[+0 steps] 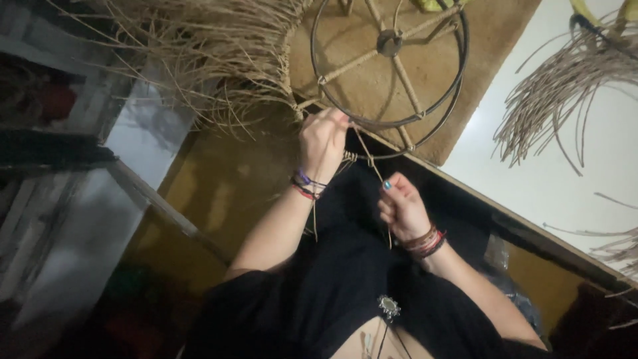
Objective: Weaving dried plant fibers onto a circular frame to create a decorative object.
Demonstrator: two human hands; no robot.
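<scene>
The hoop (391, 63) is dark metal with tan-wrapped spokes, on a brown mat (492, 40). Straw (199, 60) at ten o'clock is pale beige. The left hand (322, 139) wears purple, red and black bands; the right hand (401, 209) has teal nails, brown bracelets. The clothing (345, 292) is black.

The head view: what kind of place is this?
Probably a home basket-weaving or craft spot: a round dark wire frame with spokes on a tan mat, and bundles of dry straw-coloured fibre.
</scene>
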